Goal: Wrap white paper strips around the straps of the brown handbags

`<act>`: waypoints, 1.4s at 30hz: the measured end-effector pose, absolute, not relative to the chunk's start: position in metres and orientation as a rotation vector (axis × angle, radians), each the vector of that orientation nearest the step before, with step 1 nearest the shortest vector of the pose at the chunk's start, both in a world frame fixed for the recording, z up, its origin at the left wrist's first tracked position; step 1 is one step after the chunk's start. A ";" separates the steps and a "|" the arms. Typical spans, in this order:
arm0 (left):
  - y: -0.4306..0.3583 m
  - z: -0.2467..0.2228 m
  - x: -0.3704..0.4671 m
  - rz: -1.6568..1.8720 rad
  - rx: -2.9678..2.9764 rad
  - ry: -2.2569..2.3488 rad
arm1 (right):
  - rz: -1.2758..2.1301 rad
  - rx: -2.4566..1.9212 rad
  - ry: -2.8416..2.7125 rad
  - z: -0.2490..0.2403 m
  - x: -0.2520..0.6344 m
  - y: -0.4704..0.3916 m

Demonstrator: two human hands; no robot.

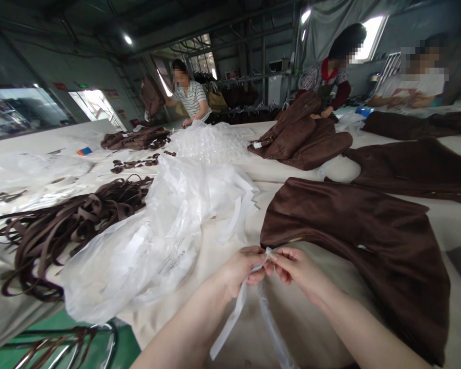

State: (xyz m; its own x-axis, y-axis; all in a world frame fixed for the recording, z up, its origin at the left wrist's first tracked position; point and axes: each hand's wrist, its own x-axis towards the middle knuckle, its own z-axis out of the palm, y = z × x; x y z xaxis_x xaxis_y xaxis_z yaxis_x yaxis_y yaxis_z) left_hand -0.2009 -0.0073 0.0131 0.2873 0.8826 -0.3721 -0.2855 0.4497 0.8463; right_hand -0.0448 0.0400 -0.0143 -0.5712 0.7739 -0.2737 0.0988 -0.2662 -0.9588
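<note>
My left hand (245, 269) and my right hand (292, 266) meet at the front of the table, fingers pinched together. Between them is a white translucent strip (230, 325), looped at the fingertips, with its two ends hanging down. What exactly the fingertips press on is too small to make out. Beside my right hand lies a dark brown garment (341, 210), spread over the table and reaching its front edge. To the left of my hands is a heap of clear plastic bags (169, 225), apart from my fingers.
A pile of brown fabric straps (72, 220) lies at the left. More brown garments (415, 164) cover the right side. Across the table, a person (194, 97) stands at the left, another (328, 77) handles a brown garment, and a third (418, 82) is farther right. A metal rack (77, 348) stands below.
</note>
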 end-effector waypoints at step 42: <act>0.016 -0.004 -0.243 0.629 1.580 2.510 | 1.517 -1.093 -1.986 -0.018 -0.041 0.040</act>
State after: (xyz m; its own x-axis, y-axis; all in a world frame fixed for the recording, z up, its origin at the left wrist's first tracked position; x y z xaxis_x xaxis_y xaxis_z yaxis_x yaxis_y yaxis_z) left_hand -0.2432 0.0160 -0.0038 -0.4522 0.8831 0.1251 0.8377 0.3724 0.3995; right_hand -0.0410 0.0400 -0.0183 -0.6079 0.7826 -0.1342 0.3351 0.0996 -0.9369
